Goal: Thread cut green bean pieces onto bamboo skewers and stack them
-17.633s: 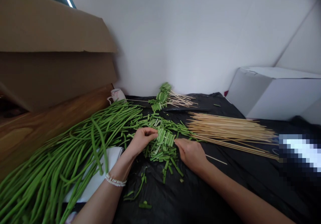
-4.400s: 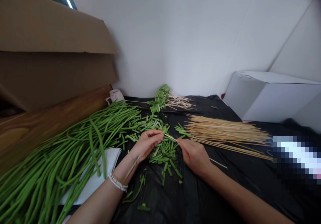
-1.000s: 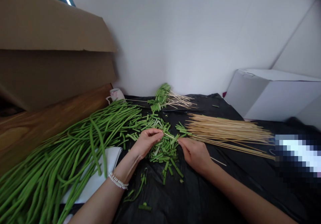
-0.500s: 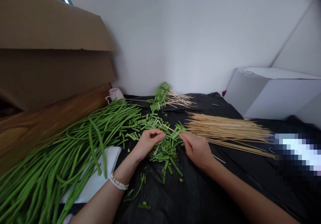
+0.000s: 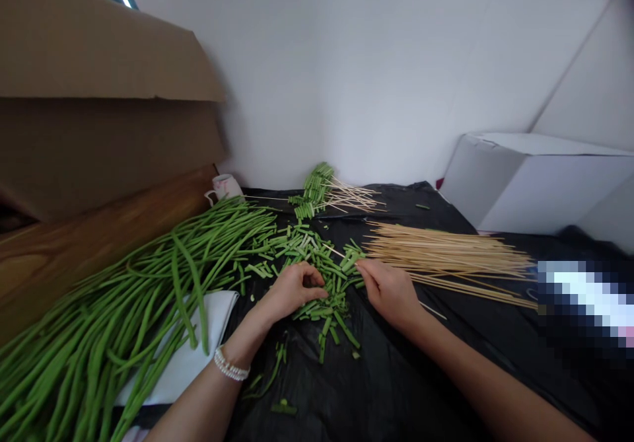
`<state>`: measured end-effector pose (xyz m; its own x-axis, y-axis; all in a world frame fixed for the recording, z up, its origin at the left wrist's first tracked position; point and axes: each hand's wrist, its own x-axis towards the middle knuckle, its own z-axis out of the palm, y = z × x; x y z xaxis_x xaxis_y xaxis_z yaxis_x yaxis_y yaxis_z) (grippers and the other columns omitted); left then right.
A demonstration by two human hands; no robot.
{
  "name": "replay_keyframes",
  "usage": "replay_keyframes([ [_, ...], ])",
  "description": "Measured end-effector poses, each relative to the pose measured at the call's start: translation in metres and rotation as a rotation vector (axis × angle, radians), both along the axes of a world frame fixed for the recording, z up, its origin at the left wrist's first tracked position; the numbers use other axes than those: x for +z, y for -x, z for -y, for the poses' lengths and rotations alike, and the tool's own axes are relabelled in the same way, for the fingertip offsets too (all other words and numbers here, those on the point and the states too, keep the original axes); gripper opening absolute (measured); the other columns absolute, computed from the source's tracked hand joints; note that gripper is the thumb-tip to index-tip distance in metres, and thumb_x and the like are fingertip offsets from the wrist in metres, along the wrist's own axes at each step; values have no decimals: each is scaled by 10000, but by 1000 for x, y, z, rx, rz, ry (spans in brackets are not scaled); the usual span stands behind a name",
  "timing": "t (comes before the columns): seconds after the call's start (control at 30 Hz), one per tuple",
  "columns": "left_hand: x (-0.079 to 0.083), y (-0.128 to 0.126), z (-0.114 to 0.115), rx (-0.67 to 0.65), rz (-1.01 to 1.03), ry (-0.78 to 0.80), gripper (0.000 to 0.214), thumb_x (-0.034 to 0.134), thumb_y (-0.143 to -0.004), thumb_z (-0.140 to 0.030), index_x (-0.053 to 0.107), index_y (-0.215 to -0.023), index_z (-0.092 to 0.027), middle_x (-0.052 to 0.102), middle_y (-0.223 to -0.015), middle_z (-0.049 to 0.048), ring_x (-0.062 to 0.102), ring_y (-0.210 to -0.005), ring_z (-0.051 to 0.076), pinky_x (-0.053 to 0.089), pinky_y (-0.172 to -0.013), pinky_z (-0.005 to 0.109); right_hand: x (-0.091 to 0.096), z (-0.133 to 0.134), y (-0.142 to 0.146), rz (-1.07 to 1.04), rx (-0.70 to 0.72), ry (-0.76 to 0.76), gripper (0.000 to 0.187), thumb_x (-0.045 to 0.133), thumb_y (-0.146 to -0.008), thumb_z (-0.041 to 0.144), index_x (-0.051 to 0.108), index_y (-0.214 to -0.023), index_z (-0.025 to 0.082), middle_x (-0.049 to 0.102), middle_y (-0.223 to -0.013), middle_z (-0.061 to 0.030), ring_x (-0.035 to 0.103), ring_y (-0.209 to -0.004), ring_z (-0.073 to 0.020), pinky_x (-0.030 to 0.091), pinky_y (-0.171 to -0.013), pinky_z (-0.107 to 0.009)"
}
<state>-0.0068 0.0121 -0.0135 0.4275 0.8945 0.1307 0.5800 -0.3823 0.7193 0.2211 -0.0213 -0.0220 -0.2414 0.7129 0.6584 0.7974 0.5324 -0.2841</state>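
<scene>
My left hand (image 5: pixel 296 288) rests curled on a pile of short cut green bean pieces (image 5: pixel 317 267), its fingertips pinching down among them. My right hand (image 5: pixel 389 288) is closed on a thin bamboo skewer (image 5: pixel 341 255) whose tip points up-left over the pile with a few bean pieces threaded near my fingers. A beaded bracelet (image 5: pixel 228 367) sits on my left wrist. What the left fingers hold is hidden by the pile.
Long whole green beans (image 5: pixel 123 316) lie heaped at left over a white cloth (image 5: pixel 198 349). Bare skewers (image 5: pixel 446 257) are spread at right. Finished bean skewers (image 5: pixel 321 194) lie by the wall. Cardboard box (image 5: pixel 99 98), white box (image 5: pixel 535 178), small cup (image 5: pixel 224 185), black plastic sheet (image 5: pixel 396 389).
My left hand has dropped from the skewer tip onto the bean pile. The right hand has shifted up and left with the skewer.
</scene>
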Motion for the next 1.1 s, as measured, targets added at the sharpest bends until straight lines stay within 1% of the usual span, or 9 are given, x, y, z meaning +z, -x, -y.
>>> replay_keyframes([
  [0.33, 1, 2, -1, 19, 41, -15, 139, 652, -752, -314, 683, -738, -178, 632, -692, 10, 555, -633, 151, 404, -597, 249, 0, 0, 0, 6, 2, 12, 241, 417, -942, 222, 656, -966, 202, 720, -940, -50, 666, -797, -147, 463, -721, -226],
  [0.4, 3, 0, -1, 53, 29, -88, 157, 609, -797, -315, 691, -809, -182, 648, -743, 20, 567, -665, 160, 418, -623, 261, -1, 0, 0, 3, 1, 10, 239, 420, -942, 225, 656, -971, 200, 720, -939, -50, 666, -796, -148, 462, -717, -226],
  [0.47, 4, -4, 1, 53, -16, -210, 204, 557, -845, -291, 690, -974, -204, 670, -907, 46, 589, -817, 187, 437, -741, 295, -1, 0, 0, 10, 1, 14, 239, 419, -942, 225, 655, -972, 199, 720, -940, -49, 667, -790, -147, 460, -714, -227],
  [0.53, 2, -8, 3, -7, -92, -324, 286, 530, -871, -270, 645, -1132, -242, 650, -1088, 63, 555, -998, 215, 404, -883, 350, -1, 0, 0, 17, 0, 24, 237, 420, -941, 223, 653, -973, 198, 720, -938, -47, 668, -786, -148, 460, -714, -228],
  [0.63, -3, -12, 4, -66, -164, -401, 285, 543, -871, -277, 637, -1138, -244, 642, -1125, 64, 515, -1061, 228, 374, -934, 387, 0, 1, 1, 15, 1, 28, 234, 421, -940, 220, 650, -978, 193, 720, -935, -47, 669, -788, -150, 458, -717, -228],
  [0.77, -7, -15, 5, 12, -134, -414, 80, 625, -804, -230, 665, -867, -199, 660, -871, 38, 540, -921, 210, 407, -855, 350, -1, 0, 1, 8, 3, 35, 226, 426, -939, 223, 647, -973, 193, 720, -924, -45, 670, -793, -151, 454, -723, -224],
  [0.83, -6, -15, 5, 34, -108, -410, 25, 643, -781, -197, 650, -805, -198, 650, -803, 24, 544, -878, 202, 415, -819, 333, -2, 0, 1, 3, 1, 39, 222, 429, -939, 224, 647, -968, 196, 721, -922, -43, 671, -794, -151, 455, -726, -225],
  [1.0, 0, -10, 2, 170, 42, -429, 71, 627, -797, -190, 681, -839, -206, 676, -831, 28, 566, -879, 201, 421, -821, 330, -2, 0, 0, -18, 7, 11, 217, 437, -935, 225, 646, -987, 197, 721, -950, -40, 674, -817, -159, 460, -726, -232],
  [1.1, 2, -6, -3, 288, 246, -326, 170, 607, -821, -228, 708, -955, -200, 698, -936, 53, 601, -881, 193, 438, -819, 323, -1, 1, 1, -24, 15, 4, 224, 428, -938, 224, 647, -974, 191, 720, -950, -46, 675, -806, -160, 461, -722, -235],
])
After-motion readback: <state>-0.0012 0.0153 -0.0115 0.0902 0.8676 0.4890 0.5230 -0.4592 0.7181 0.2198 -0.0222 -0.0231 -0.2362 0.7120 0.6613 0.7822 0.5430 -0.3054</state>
